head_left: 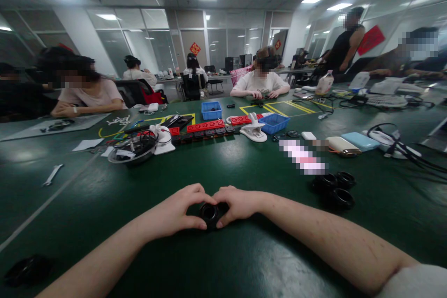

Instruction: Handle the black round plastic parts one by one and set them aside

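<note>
A small black ring-shaped part (209,214) rests on the green table (244,167) right in front of me. My left hand (176,212) curls round its left side, thumb and fingers pinching it. My right hand (235,205) closes on its right side in the same way. Both hands hold the same part together just above the tabletop. To the right lie three similar black rings (334,188) in a cluster. Another dark ring-like part (28,270) lies at the near left.
Red power strips (206,128), two blue baskets (211,110), a round tray of cables (132,149), a white wrench (52,174), phones and power banks (344,145) lie mid-table. Several people sit or stand at the far side and the right.
</note>
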### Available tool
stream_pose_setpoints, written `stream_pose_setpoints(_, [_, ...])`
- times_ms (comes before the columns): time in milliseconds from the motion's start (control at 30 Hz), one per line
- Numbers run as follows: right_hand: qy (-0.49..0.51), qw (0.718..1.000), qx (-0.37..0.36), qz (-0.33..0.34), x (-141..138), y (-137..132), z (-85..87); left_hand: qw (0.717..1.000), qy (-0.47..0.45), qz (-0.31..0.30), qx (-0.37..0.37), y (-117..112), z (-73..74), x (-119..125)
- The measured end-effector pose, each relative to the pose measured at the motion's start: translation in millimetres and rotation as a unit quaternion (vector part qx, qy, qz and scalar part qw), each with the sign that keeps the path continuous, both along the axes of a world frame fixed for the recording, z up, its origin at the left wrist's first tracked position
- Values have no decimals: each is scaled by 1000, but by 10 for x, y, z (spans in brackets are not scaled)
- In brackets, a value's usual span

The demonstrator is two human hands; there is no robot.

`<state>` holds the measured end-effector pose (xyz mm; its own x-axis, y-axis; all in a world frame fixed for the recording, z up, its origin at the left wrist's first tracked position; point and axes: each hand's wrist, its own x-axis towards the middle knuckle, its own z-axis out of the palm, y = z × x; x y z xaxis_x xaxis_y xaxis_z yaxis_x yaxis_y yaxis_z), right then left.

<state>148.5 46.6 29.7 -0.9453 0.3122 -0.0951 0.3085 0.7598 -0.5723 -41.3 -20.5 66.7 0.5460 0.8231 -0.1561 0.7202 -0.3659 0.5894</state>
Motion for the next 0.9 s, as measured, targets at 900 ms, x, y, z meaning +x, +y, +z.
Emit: stream_pose_setpoints(900, [39, 999, 24, -17, 7, -33, -32, 993, 44, -50, 92, -163, 164, 83])
